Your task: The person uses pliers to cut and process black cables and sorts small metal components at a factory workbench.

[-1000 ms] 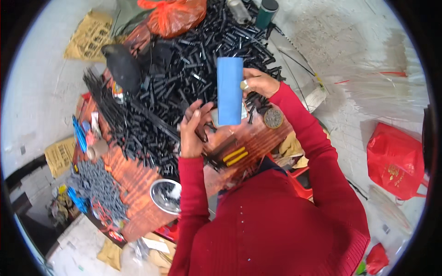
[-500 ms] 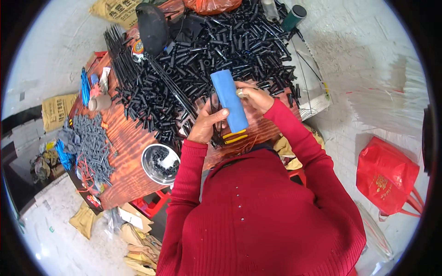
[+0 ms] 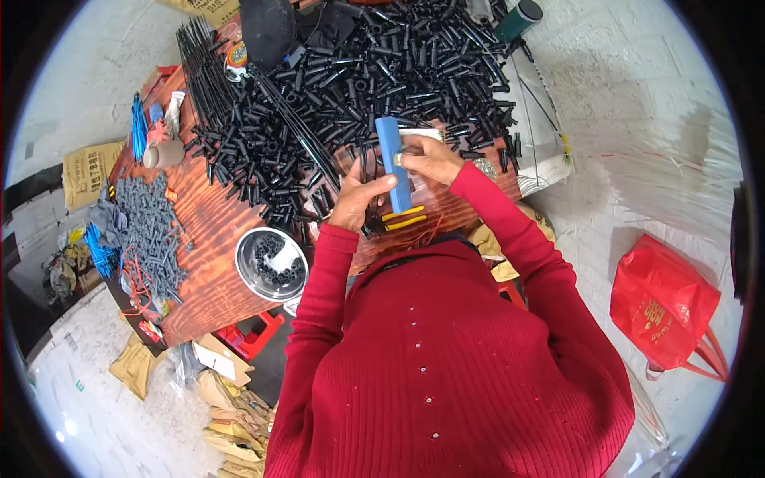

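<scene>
In front of me, over the near side of the table, both hands hold a long, flat, blue case (image 3: 394, 163). It is turned nearly edge-on, and its kind I cannot make out. My left hand (image 3: 358, 197) grips its left side with the thumb across the lower part. My right hand (image 3: 430, 162) closes on its right side, thumb against the blue face. Something white (image 3: 420, 134) shows beside the case above my right fingers, partly hidden. Just below the case lie yellow-handled pliers (image 3: 404, 217), partly hidden.
A large heap of black tubular parts (image 3: 374, 68) covers the table's far side. Grey screw-like pieces (image 3: 151, 235) lie at the left. A steel bowl (image 3: 244, 279) holds small black parts. A green-bodied bottle (image 3: 516, 22) stands far right; a red bag (image 3: 661, 307) hangs right.
The blue case has turned from showing a broad face to a narrow one. My right hand has shifted slightly left, and a white thing now shows beside it.
</scene>
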A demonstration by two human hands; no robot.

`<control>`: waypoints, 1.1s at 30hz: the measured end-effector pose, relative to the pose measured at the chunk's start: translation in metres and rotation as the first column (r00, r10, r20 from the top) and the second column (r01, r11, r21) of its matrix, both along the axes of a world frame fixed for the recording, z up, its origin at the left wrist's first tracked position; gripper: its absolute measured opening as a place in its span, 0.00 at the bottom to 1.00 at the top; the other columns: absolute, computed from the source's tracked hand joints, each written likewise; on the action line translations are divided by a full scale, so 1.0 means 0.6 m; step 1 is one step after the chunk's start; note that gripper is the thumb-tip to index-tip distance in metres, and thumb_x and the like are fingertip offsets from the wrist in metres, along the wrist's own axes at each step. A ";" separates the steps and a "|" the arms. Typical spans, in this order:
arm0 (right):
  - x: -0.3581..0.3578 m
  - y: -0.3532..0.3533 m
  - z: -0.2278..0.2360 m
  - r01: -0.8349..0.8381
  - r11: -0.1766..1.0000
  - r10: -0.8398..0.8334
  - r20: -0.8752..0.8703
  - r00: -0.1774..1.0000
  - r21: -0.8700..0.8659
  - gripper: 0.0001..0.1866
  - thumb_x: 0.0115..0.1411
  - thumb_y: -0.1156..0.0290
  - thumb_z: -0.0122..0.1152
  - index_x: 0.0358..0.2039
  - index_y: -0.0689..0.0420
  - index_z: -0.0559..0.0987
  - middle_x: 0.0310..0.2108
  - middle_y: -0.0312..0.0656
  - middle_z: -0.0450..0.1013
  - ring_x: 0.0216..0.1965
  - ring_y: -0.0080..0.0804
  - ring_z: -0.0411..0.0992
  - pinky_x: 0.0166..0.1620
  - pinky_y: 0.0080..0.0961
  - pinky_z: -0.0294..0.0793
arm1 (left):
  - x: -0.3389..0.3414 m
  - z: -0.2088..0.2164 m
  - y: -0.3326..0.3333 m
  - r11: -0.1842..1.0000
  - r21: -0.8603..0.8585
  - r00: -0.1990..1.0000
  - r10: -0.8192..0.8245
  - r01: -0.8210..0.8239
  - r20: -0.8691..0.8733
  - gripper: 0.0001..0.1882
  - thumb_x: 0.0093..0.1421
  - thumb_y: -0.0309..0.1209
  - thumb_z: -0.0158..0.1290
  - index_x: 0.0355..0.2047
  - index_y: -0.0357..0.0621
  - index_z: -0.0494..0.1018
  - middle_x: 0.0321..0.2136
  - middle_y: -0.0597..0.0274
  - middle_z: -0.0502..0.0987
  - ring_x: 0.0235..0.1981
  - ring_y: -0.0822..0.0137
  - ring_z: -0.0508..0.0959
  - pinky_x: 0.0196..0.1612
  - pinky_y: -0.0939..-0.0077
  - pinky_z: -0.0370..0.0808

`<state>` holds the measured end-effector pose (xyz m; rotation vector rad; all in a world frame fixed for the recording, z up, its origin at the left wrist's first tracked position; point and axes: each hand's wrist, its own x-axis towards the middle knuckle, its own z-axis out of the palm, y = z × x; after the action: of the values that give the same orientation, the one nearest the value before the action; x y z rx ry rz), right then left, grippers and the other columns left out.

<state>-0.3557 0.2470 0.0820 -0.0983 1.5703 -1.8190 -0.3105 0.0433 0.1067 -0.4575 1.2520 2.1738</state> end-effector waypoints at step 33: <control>0.062 0.019 -0.031 0.079 0.990 -0.045 0.273 0.961 -0.116 0.39 0.59 0.59 0.65 0.65 0.63 0.60 0.59 0.52 0.67 0.61 0.41 0.65 0.60 0.37 0.67 | 0.034 -0.023 0.026 0.991 -0.122 0.998 -0.048 0.053 0.045 0.41 0.50 0.22 0.66 0.62 0.40 0.58 0.48 0.61 0.74 0.43 0.71 0.76 0.41 0.79 0.74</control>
<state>-0.3184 0.2582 0.0632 0.1385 1.2809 -1.8902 -0.2904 0.0588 0.0927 -0.5130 1.3659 2.0420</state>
